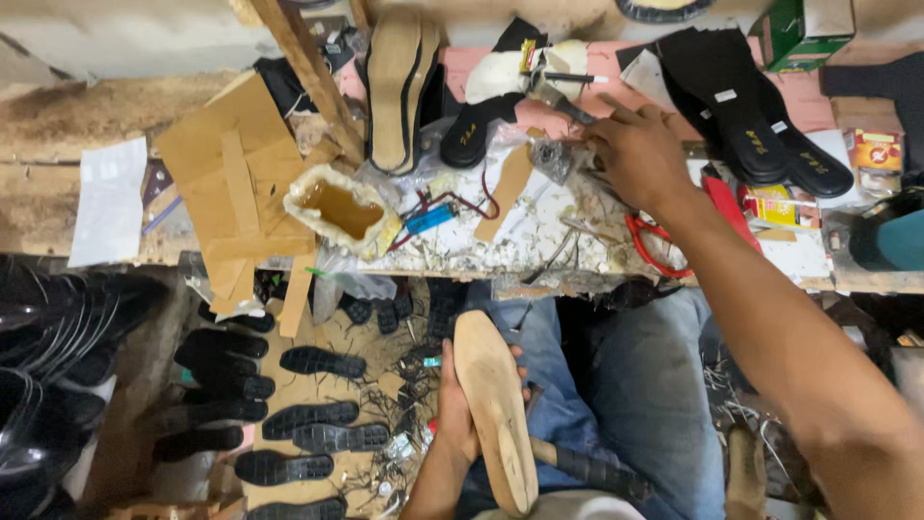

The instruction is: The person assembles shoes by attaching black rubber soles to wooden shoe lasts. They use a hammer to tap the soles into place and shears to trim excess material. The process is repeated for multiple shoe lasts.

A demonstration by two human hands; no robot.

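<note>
My left hand (460, 409) is down by my lap, and its fingers are wrapped tight around a long tan shoe sole (496, 409). The sole stands on its edge, with its tip pointing up toward the desk (539, 265). Just under this hand I see my blue jeans (635, 385), and a dark tool handle (592, 469) lies across my leg, right beside the sole. Off to the left of this hand, black rubber soles (289, 424) lie in rows on the floor.

My right hand (637, 152) is stretched out far over the desk. Its fingers are bent down onto the messy top, close together, but I cannot tell if they hold anything. Just below this hand is a loop of red cord (650, 252). To its right, very near, lie black insoles (741, 106) in a fan. To its left is a flat tan sole piece (504, 191), then a small blue thing (429, 219), and past that a crusty pot of brown glue (339, 208). Farther left sit pieces of brown cardboard (231, 183). Up past my fingers lie a pair of tan insoles (399, 87) and a green box (799, 34).
</note>
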